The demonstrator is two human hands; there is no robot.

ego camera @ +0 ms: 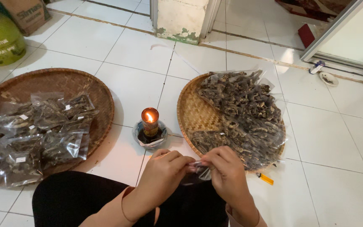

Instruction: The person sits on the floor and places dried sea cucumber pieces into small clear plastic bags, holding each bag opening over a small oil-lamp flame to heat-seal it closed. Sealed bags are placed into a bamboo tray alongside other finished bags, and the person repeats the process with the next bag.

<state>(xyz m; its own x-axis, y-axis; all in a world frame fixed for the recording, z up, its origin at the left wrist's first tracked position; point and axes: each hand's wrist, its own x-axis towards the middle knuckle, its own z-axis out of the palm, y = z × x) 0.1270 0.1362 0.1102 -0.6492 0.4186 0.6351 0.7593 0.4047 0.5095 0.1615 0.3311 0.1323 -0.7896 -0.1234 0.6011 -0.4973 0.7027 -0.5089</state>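
Pinching the small clear plastic pouch (196, 170) shut, left hand (164, 170) and right hand (227, 174) are clamped together; sealing at the lit candle (150, 122) is judged next.

Two woven trays (101, 90), one candle (150, 122)

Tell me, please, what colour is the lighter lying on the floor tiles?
The lighter is yellow-orange, seen in the head view beside the right tray.
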